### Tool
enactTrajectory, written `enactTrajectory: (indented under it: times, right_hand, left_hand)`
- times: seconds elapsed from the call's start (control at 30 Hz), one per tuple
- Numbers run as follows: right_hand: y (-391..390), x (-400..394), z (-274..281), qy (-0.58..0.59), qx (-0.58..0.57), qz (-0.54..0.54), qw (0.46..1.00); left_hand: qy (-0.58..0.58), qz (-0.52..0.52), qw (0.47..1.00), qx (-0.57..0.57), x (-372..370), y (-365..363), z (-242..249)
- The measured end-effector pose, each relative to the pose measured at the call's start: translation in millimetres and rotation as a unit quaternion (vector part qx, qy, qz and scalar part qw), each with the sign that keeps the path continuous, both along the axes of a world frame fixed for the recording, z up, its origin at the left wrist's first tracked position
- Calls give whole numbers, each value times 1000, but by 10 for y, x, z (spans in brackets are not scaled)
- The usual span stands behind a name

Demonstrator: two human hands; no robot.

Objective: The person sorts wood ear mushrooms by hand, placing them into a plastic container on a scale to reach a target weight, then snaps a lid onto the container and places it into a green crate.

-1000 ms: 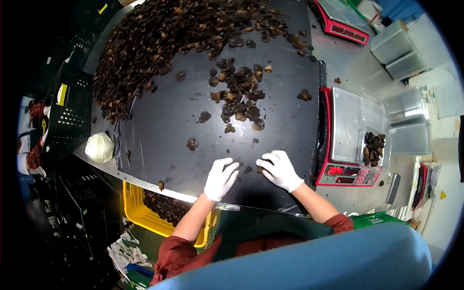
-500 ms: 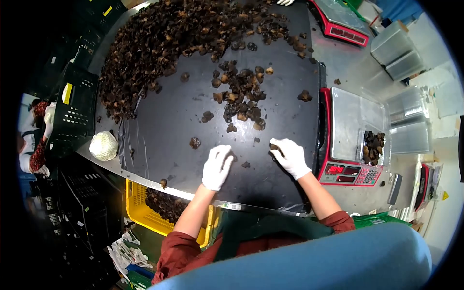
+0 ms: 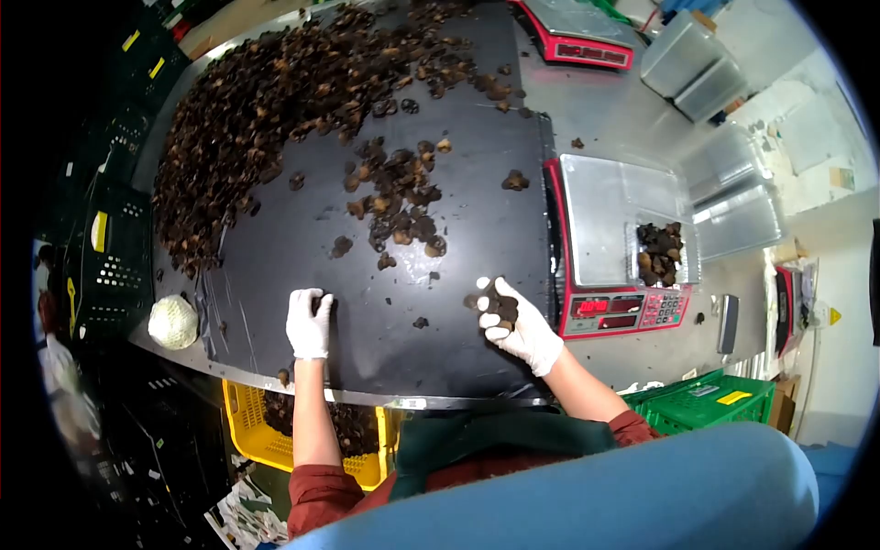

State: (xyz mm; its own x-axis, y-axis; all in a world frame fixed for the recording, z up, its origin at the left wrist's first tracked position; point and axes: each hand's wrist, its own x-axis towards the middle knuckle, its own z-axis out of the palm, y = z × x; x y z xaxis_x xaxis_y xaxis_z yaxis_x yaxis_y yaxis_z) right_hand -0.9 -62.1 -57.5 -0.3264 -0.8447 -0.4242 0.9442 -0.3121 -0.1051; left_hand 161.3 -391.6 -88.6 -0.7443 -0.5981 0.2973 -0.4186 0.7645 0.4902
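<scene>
My right hand (image 3: 521,332), in a white glove, is turned palm up with its fingers curled around a few dark brown wood ear mushrooms (image 3: 500,310). It is above the black table sheet (image 3: 440,353), left of the scale. My left hand (image 3: 310,324), also gloved in white, rests low on the sheet with bent fingers; what they close on is hidden. Between and beyond the hands lies a small loose cluster of wood ears (image 3: 394,197), and a large pile of them (image 3: 266,110) covers the far left.
A red digital scale (image 3: 605,312) at right carries a clear tray (image 3: 632,252) of wood ears. Stacked clear trays (image 3: 733,215) and a second scale (image 3: 582,50) stand farther off. A white netted ball (image 3: 173,323) sits at the left edge. A yellow crate (image 3: 247,431) is below.
The view has shifted, so the table appears farther left. My right hand has turned palm up and now shows wood ears in it. My left hand has moved left, where a single wood ear lay.
</scene>
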Motion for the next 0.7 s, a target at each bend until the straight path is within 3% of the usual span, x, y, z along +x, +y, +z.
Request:
enactTrajectory:
  times: [0.1,0.13,0.17,0.2,0.23,0.3,0.37,0.4,0.43,0.47,0.5,0.53,0.57,0.63,0.7]
  right_hand:
    - [262,5,510,126,138,-37,982]
    - [409,-43,721,203,196,-79,956]
    - [588,-118,869,276,252,-119,920]
    - [822,-243,954,410,377,-152,817]
    - [1049,-386,1044,523,485,-176,678]
    - [1345,-655,1149,573,528,-292,555]
    - [1679,-934,1094,609,568,-318,454]
    - [1792,-1019,1063,639,567,-270,445]
    - [1905,-1106,920,639,526,-246,504]
    - [1947,-1115,918,643,536,-238,493]
    - [1975,-1115,918,646,545,-230,483]
    - [2000,-1116,936,598,534,-278,530]
    - [2070,-1136,923,595,498,-337,533]
    - [2242,-1162,925,556,495,-409,528]
    - [2415,-1184,813,560,541,-419,466]
  left_hand:
    - [126,-16,990,53,-45,37,-18]
    - [148,26,968,202,-109,168,81]
    - [162,66,922,347,-159,295,179]
    - [163,68,893,415,-175,307,127]
    - [217,62,787,575,-203,371,80]
    - [222,70,615,753,-285,565,174]
    - [235,48,470,849,-420,827,188]
    - [224,40,424,877,-508,972,222]
    - [210,33,377,901,-612,1133,269]
    - [201,50,355,912,-739,1292,294]
    - [196,37,350,915,-867,1469,343]
    - [175,29,352,919,-1009,1656,465]
    - [154,21,355,922,-1159,1848,602]
    - [126,-42,468,874,-1475,2251,768]
    - [116,-143,548,816,-1786,2661,976]
